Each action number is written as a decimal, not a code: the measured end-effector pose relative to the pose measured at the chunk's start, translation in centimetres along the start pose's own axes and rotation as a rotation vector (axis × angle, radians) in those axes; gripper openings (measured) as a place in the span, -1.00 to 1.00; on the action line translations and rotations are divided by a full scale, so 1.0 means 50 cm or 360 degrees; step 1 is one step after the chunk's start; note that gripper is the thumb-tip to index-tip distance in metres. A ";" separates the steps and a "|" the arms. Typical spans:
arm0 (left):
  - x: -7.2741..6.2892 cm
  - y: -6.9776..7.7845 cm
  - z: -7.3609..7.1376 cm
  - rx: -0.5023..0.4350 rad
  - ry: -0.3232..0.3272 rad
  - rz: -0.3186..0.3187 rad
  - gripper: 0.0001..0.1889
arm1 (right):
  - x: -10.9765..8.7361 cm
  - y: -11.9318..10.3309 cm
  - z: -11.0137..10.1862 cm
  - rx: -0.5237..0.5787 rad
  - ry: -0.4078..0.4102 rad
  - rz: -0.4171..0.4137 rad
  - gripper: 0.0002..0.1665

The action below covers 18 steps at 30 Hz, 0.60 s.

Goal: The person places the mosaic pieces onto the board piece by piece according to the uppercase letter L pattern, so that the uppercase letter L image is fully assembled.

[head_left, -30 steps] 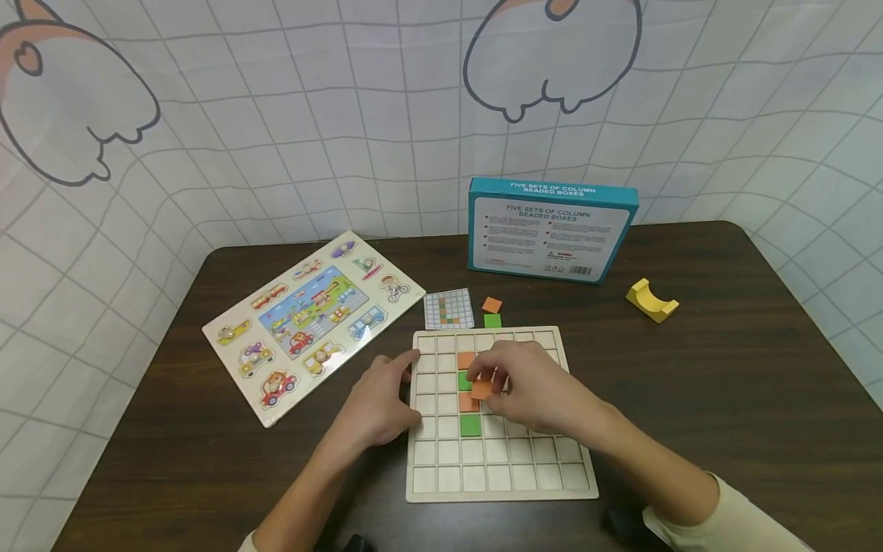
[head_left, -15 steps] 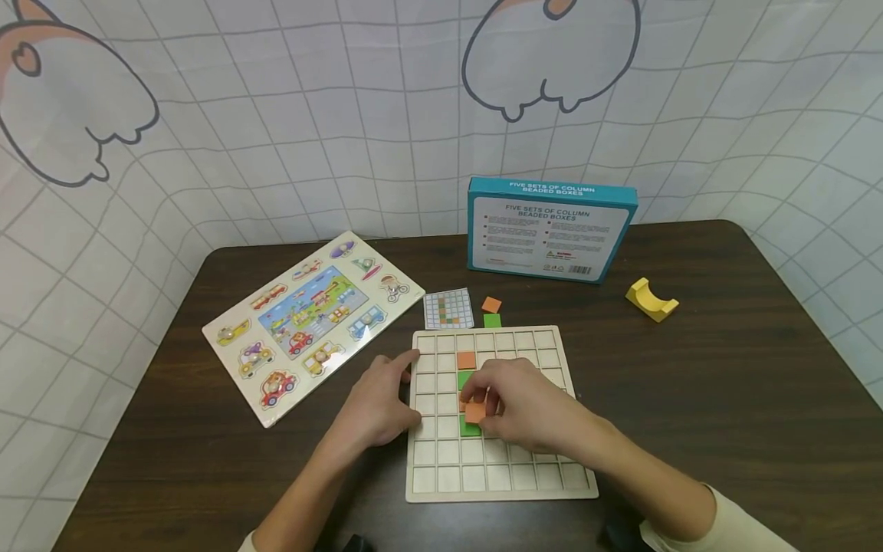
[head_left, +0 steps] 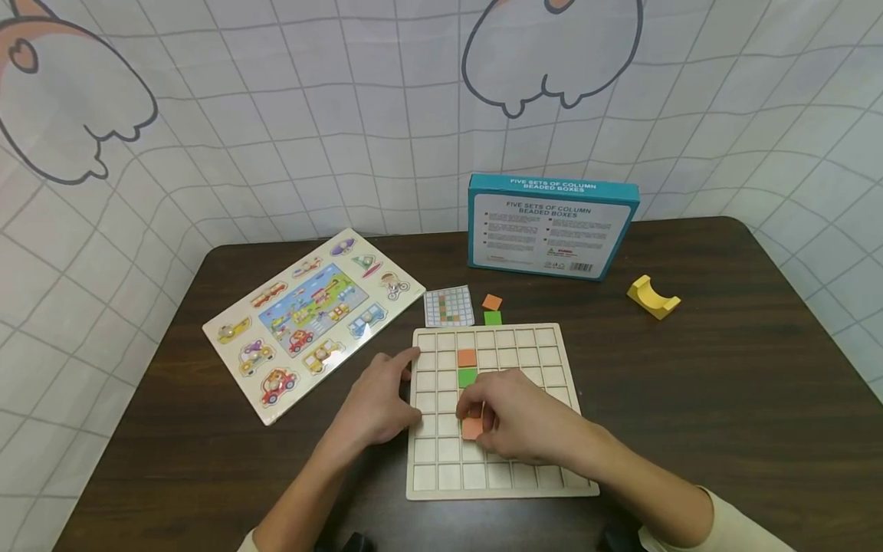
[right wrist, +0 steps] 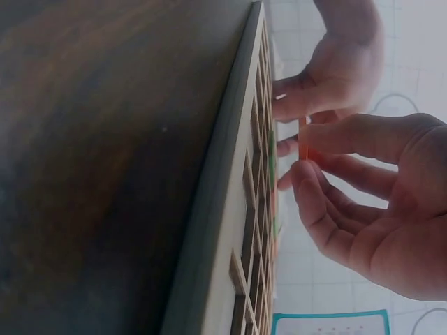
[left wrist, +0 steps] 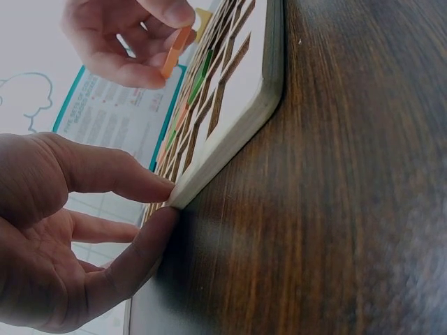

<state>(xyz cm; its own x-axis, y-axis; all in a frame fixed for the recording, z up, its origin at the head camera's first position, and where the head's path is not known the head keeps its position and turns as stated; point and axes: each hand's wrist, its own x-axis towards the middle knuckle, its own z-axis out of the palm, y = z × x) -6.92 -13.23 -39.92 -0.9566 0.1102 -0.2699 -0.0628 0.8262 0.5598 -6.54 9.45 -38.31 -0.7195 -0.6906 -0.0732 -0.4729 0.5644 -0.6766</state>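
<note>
The right hand (head_left: 522, 414) pinches a square orange tile (head_left: 472, 430) over a pale wooden gridded board (head_left: 502, 495) the left hand (head_left: 376, 402) touches.

The dark brown wooden surface (head_left: 704, 376) offers passage right of the pale wooden grid board (head_left: 448, 448). An upright teal-and-white box (head_left: 552, 230) blocks behind.

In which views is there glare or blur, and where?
Head view: small print on the box too soft to read; left wrist view: pale glare on the table, lower right; right wrist view: table blurred and dim, backdrop washed out behind the right hand.
</note>
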 end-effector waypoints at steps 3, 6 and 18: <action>0.000 0.000 0.000 0.0000 0.0000 -0.0003 -0.02 | -0.001 0.000 0.002 -0.0003 -0.0018 -0.0013 -0.73; 0.001 0.003 0.001 0.0005 -0.0004 -0.0007 -0.02 | -0.003 0.001 0.002 0.0015 -0.0040 -0.0041 -0.72; -0.001 0.004 0.001 0.0025 -0.0004 -0.0017 -0.03 | -0.007 0.001 0.011 -0.0025 -0.0102 -0.0119 -0.69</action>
<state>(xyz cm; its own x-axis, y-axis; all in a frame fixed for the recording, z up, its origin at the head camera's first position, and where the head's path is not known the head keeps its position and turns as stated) -6.88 -13.04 -39.84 -0.9552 0.1026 -0.2775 -0.0685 0.8358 0.5447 -6.01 9.45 -38.72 -0.6481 -0.7584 -0.0698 -0.5325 0.5168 -0.6703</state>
